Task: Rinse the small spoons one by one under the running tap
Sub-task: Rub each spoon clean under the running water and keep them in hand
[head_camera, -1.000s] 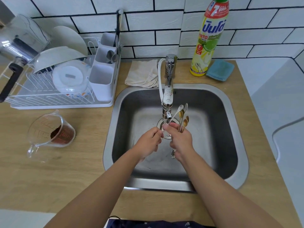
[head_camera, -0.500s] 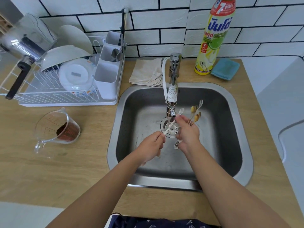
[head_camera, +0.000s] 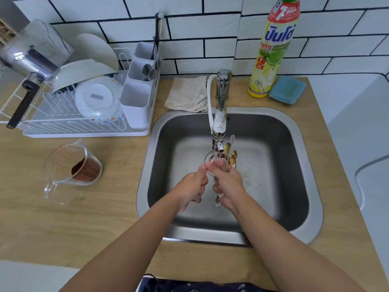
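Observation:
Over the steel sink (head_camera: pixel 294 157), my right hand (head_camera: pixel 228 182) grips a bunch of small spoons (head_camera: pixel 229 153), bowls up, right beside the tap's spout (head_camera: pixel 219 131); their handle ends stick out below my fist. My left hand (head_camera: pixel 194 184) is curled just to its left, thumb and finger raised to a spoon at the spout's outlet. That spot is blurred, so the pinch and the water stream are hard to make out.
A white dish rack (head_camera: pixel 84 114) with plates, a bowl and a cutlery holder stands left of the sink. A glass measuring jug (head_camera: pixel 71 167) with brown powder sits on the wooden counter. Behind the sink are a cloth (head_camera: pixel 187 95), a dish-soap bottle (head_camera: pixel 273 49) and a blue sponge (head_camera: pixel 288 89).
My right hand has brought the spoon bunch back left, close under the spout. My left hand has risen and closed in against the right hand.

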Demonstrator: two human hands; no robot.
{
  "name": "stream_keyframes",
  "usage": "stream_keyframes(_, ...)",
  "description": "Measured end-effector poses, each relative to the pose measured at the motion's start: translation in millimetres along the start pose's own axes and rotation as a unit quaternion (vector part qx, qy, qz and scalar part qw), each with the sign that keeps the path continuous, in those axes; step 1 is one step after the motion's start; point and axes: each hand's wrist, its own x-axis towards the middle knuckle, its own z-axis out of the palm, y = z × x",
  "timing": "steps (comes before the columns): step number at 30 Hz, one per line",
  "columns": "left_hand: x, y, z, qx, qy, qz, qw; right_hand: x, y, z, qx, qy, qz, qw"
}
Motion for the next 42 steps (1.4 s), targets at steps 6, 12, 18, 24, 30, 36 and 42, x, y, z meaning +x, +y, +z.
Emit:
stream_keyframes(6, 0, 2, 4, -0.046, -0.037, -0.025, 0.998, 8, -18, -2, 0.039, 0.04, -0.023, 0.998)
stream_keyframes(12, 1, 1, 2, -0.024, -0.035, -0.013, 0.999, 2, -1, -3, -0.028, -0.005, -0.006, 1.0)
stream_keyframes(18, 8, -3, 0, -0.034, -0.048, 0.013, 0.998, 11, -18, -10, 0.004, 0.024, -0.032, 0.999)
stream_keyframes(24, 27, 4, 7, -0.082, 0.008, 0.082, 0.993, 19, -33, -33, 0.096, 0.114, -0.07, 0.986)
stream_keyframes(30, 36, 12, 25, -0.208, -0.048, 0.05, 0.976, 25, -43, -47, 0.098, 0.136, -0.088, 0.982)
stream_keyframes(36, 36, 12, 22, -0.169, -0.056, 0.063, 0.982, 23, -42, -48, 0.104, 0.141, -0.076, 0.982)
stream_keyframes(42, 39, 16, 21, -0.081, 0.032, 0.086, 0.992, 13, -31, -30, 0.107, 0.124, -0.062, 0.984)
